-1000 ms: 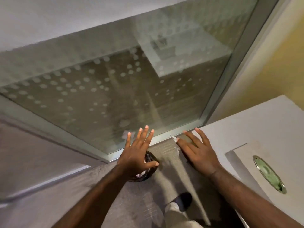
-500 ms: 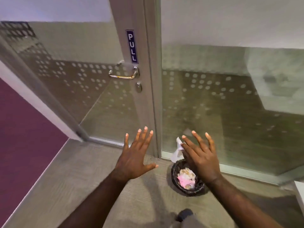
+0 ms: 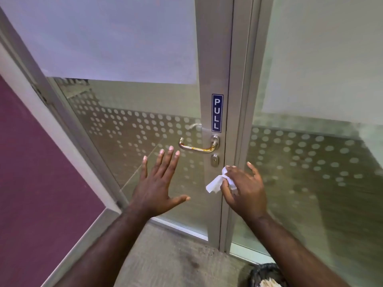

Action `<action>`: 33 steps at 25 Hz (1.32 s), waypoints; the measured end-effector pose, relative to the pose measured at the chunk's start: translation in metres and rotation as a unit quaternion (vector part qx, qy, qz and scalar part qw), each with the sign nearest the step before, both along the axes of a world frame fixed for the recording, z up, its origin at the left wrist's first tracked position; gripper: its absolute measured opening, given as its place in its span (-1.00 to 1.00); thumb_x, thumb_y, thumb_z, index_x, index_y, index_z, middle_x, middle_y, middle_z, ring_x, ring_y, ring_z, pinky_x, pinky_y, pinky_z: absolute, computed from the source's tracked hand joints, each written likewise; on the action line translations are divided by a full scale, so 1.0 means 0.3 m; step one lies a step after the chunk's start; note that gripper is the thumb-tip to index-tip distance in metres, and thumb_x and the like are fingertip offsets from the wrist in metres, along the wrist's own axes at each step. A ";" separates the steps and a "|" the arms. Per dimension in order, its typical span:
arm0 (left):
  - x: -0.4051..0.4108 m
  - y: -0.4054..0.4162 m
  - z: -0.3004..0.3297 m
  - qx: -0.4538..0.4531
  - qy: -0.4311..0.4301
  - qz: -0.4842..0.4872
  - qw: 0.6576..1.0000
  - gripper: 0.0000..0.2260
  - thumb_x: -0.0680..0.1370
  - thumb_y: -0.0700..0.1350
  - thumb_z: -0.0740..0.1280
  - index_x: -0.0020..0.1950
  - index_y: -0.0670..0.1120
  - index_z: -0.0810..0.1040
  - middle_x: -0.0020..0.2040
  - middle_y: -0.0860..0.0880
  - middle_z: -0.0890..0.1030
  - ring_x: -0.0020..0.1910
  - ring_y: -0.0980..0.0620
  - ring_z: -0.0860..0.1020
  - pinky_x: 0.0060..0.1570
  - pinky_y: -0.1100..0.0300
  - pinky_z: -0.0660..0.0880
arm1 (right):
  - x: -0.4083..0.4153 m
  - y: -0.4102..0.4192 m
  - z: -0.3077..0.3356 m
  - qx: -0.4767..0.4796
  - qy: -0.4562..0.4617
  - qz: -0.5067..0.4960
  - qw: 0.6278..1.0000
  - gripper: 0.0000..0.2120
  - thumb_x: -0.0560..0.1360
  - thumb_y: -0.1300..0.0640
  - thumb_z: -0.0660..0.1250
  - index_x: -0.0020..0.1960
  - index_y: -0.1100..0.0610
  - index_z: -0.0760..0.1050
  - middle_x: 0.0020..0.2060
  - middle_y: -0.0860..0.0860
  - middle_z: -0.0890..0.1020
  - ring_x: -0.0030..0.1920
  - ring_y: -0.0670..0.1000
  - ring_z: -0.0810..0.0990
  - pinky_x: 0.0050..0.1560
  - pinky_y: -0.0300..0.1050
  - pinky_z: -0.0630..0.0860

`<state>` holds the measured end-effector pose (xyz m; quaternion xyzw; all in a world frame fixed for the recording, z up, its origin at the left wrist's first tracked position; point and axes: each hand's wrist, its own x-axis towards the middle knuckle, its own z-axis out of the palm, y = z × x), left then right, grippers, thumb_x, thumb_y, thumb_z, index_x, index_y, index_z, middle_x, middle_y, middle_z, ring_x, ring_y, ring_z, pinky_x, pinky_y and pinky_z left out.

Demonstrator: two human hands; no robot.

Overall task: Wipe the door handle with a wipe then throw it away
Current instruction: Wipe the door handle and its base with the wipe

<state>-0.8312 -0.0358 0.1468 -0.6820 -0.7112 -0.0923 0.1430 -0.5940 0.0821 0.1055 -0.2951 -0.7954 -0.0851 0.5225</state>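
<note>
Both hands have risen from the bin to door height within the last second: the right hand [image 3: 244,189] pinches the one white wipe [image 3: 216,183] just below the single lever handle [image 3: 196,147], not yet touching it, while the left hand [image 3: 159,183] hangs spread and empty. Wiping looks about to start. One PULL sign [image 3: 217,113], one keyhole [image 3: 214,160], and one waste basket [image 3: 267,275] at the floor's lower right edge.

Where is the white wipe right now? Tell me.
In the head view, the crumpled white wipe is pinched in the right hand, right of centre, just below the silver keyhole and metal lever handle.
</note>
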 end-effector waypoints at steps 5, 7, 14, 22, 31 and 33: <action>-0.166 0.188 0.073 0.014 0.005 -0.040 0.999 0.09 0.38 0.58 0.13 0.66 -0.04 -0.15 0.66 -0.05 -0.13 0.62 -0.07 -0.10 0.48 -0.38 -0.03 | -0.153 0.163 0.064 0.010 0.068 -0.018 0.997 -0.80 0.51 0.20 0.28 0.09 0.22 0.58 0.01 0.09 0.69 -0.02 0.04 0.64 0.08 -0.03 0.53; -0.231 0.247 0.101 0.019 0.011 -0.055 0.998 0.08 0.38 0.60 0.10 0.66 -0.06 -0.13 0.66 -0.06 -0.12 0.62 -0.08 -0.10 0.48 -0.38 -0.03 | -0.192 0.208 0.096 0.030 0.094 -0.037 0.994 -0.82 0.51 0.23 0.26 0.10 0.20 0.51 -0.02 0.15 0.69 0.00 0.03 0.58 0.03 -0.09 0.50; -0.414 0.456 0.181 0.052 0.057 -0.116 0.990 0.07 0.39 0.57 0.12 0.66 -0.07 -0.10 0.65 -0.10 -0.07 0.62 -0.13 -0.05 0.48 -0.35 -0.05 | -0.318 0.301 0.196 0.068 0.086 -0.076 0.991 -0.84 0.51 0.29 0.23 0.09 0.20 0.42 -0.08 0.23 0.65 0.02 0.09 0.51 0.07 -0.05 0.50; -0.528 0.661 0.198 0.091 0.106 -0.258 0.956 0.01 0.42 0.54 0.14 0.65 -0.09 0.02 0.66 -0.08 -0.05 0.62 -0.13 -0.04 0.52 -0.28 -0.20 | -0.480 0.356 0.272 0.092 0.116 -0.161 0.976 -0.84 0.50 0.37 0.25 0.06 0.22 0.46 -0.08 0.25 0.62 0.00 0.12 0.50 0.09 -0.01 0.49; -0.588 0.812 0.131 0.207 0.143 -0.363 0.897 -0.06 0.44 0.53 0.18 0.64 -0.02 0.12 0.64 -0.05 0.09 0.60 -0.10 0.10 0.51 -0.21 -0.17 | -0.588 0.456 0.355 0.142 0.156 -0.225 0.951 -0.84 0.54 0.41 0.26 -0.04 0.36 0.63 0.03 0.08 0.49 -0.01 0.12 0.54 -0.01 0.06 0.56; -0.616 0.838 0.123 0.231 0.156 -0.384 0.880 -0.05 0.40 0.54 0.23 0.62 -0.01 0.19 0.59 -0.09 0.25 0.57 -0.14 0.21 0.51 -0.21 -0.14 | -0.610 0.469 0.342 0.141 0.173 -0.225 0.948 -0.82 0.56 0.40 0.23 0.01 0.37 0.62 0.05 0.11 0.50 0.01 0.15 0.56 0.00 0.09 0.56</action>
